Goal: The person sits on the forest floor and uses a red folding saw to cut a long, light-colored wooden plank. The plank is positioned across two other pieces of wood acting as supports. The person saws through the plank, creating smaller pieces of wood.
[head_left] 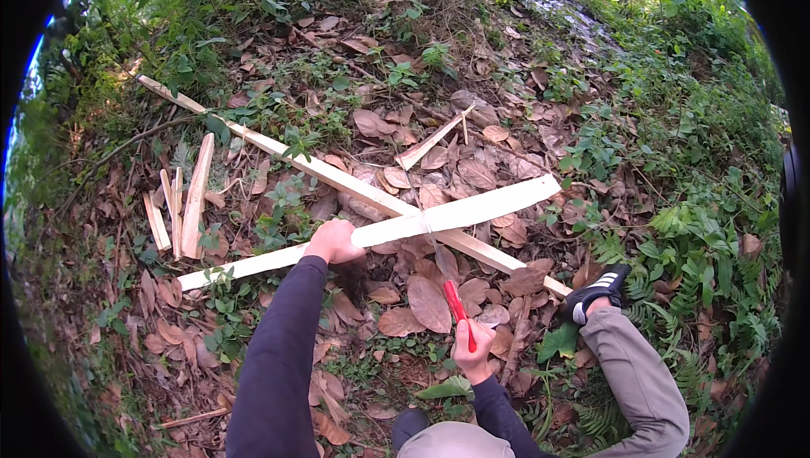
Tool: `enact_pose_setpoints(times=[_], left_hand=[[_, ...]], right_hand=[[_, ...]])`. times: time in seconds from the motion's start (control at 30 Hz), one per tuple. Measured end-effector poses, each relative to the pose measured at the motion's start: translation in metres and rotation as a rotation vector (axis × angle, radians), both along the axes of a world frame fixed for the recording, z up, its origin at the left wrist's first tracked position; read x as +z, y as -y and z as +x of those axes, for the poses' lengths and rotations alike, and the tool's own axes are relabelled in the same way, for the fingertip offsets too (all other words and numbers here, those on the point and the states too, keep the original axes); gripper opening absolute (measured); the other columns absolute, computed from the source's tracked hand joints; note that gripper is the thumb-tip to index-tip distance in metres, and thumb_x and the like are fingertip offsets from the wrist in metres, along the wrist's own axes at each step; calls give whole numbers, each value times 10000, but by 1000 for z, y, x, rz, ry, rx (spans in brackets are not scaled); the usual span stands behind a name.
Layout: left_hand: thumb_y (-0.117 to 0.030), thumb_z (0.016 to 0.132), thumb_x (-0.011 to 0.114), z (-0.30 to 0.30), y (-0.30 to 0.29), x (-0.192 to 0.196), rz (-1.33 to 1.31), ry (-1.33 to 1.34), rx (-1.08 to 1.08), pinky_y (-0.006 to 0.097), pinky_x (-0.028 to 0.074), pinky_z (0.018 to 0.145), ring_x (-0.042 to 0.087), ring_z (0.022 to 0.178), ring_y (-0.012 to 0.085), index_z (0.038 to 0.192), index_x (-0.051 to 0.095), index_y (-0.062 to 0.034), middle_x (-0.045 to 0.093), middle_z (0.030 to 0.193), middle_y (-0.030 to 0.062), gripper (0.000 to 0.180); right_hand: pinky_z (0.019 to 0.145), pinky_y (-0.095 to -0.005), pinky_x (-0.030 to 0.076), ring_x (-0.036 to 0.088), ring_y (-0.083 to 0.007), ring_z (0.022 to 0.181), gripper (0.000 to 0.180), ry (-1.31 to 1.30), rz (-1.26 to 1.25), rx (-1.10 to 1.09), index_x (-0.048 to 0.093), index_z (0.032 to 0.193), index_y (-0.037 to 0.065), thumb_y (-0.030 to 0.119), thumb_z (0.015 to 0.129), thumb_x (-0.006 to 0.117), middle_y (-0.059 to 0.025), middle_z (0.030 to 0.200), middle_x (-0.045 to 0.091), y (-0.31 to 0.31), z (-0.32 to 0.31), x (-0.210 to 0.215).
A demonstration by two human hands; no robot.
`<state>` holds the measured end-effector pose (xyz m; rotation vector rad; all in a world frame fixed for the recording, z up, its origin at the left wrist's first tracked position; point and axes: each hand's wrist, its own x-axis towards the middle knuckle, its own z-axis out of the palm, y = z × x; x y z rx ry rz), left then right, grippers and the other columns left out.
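My left hand (335, 242) is closed over a pale wooden board (494, 205), left of its middle. The board slants up to the right and lies across a long, thin wooden strip (329, 173), making an X. In my right hand (472, 347) is a saw with a red handle (456, 299), my fingers wrapped round the grip. The saw's narrow blade (440, 257) meets the board near the crossing and is seen almost edge-on. How deep it sits in the wood cannot be made out.
Several split wood pieces (196, 196) lie at the left, and another offcut (432, 139) lies beyond the board. Dry brown leaves (429, 303) cover the ground, with ferns (675, 230) at the right. My shoe (597, 291) is beside the strip's near end.
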<state>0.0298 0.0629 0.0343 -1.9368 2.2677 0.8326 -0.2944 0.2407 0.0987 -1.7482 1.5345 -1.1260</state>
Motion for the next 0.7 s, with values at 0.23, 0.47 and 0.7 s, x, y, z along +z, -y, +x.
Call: enact_pose_setpoints(times=[0.23,0.47,0.7], left_hand=[[-399,635,730,16,13,3,45,-78,23,466,564,844,702,867,414,861,756,24,714,895,264,480],[-391,640,740,17,14,-1,-1,-48,9,458,567,833,703,854,411,837,757,22,718,890,259,458],[-422,648,703,18,18,2,122,-112,24,454,569,842,706,875,395,873,769,-7,724,912,252,477]], right_hand=[[500,-401,379,545,-333,489,292,44,35,-65,548,696,7,102,971,573,-154,568,516,41,24,6],[493,-414,380,544,-341,477,285,5,2,-52,557,687,6,110,951,589,-158,559,518,5,11,-6],[492,-414,379,547,-349,481,281,30,-6,-60,547,697,8,107,956,592,-162,565,511,17,16,-1]])
